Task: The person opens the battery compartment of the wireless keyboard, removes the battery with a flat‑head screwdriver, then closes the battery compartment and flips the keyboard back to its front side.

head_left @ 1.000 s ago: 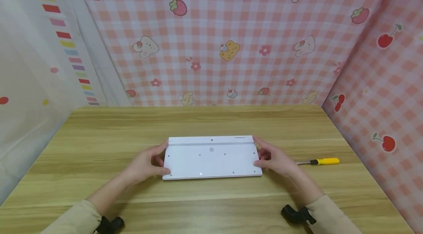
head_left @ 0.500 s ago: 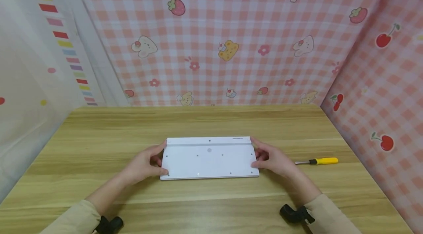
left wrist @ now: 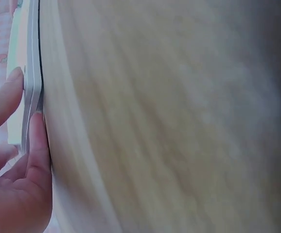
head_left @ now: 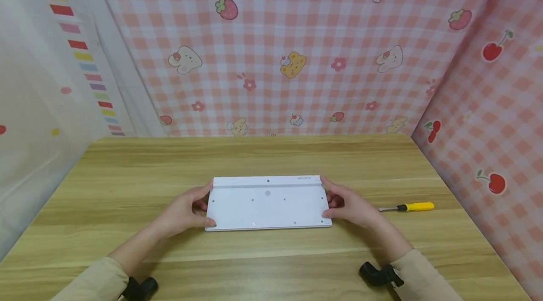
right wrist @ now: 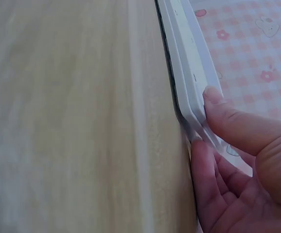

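A white keyboard (head_left: 268, 206) lies underside up near the middle of the table, its back dotted with several small screws or screw holes. At its left end my left hand (head_left: 188, 210) grips the side, thumb on the upper face near the front corner. My right hand (head_left: 349, 204) holds the opposite end in the same way. In the left wrist view, fingers of the left hand (left wrist: 21, 179) reach the keyboard's edge (left wrist: 31, 73) from below. The right wrist view has the right hand (right wrist: 247, 170) pinching the keyboard's corner (right wrist: 191, 97). The key side is hidden.
A screwdriver (head_left: 417, 207) with a yellow and black handle lies on the wooden table (head_left: 271, 263), right of the right hand. Pink checked cloth (head_left: 271, 88) hangs behind the table's far edge, with more cloth at both sides.
The keyboard and both hands have shifted very slightly left in the head view, partly along with the whole scene. Both hands keep their hold.
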A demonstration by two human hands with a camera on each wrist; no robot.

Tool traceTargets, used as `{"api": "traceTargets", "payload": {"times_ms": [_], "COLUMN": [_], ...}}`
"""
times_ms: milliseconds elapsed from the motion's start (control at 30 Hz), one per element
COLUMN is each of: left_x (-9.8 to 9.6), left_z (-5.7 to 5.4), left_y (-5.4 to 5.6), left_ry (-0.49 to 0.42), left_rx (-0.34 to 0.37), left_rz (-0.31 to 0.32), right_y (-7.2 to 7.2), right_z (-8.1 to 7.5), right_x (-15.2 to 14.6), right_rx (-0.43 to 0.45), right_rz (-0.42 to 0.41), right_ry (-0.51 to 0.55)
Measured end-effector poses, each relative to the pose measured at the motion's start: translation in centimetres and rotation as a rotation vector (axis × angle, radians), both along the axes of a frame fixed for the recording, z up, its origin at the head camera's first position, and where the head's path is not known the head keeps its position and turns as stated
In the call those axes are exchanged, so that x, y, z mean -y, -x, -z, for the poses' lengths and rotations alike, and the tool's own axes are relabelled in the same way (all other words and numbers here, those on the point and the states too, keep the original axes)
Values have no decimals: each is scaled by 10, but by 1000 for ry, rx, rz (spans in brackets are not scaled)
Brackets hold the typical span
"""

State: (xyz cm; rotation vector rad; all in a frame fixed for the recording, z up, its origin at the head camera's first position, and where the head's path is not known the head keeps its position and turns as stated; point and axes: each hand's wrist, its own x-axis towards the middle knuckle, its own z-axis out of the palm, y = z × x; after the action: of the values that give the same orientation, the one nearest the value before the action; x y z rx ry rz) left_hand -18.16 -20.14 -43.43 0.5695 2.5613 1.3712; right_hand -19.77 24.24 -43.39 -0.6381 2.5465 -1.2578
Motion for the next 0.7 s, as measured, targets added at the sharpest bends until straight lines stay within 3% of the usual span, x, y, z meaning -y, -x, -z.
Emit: {"api": "traceTargets", "payload": {"times_ms": [200,700], "left_x": [0,2], "left_z": [2,3], "left_y": [1,2], "left_ry": [-12,-1], "left_rx": [8,4], "left_rz": [10,23], "right_y": [0,1], "right_z": [1,4], "right_x": [0,-1], "right_rx": [-49,-44], "right_rz": [9,0], "right_ry": [-60,-40]}}
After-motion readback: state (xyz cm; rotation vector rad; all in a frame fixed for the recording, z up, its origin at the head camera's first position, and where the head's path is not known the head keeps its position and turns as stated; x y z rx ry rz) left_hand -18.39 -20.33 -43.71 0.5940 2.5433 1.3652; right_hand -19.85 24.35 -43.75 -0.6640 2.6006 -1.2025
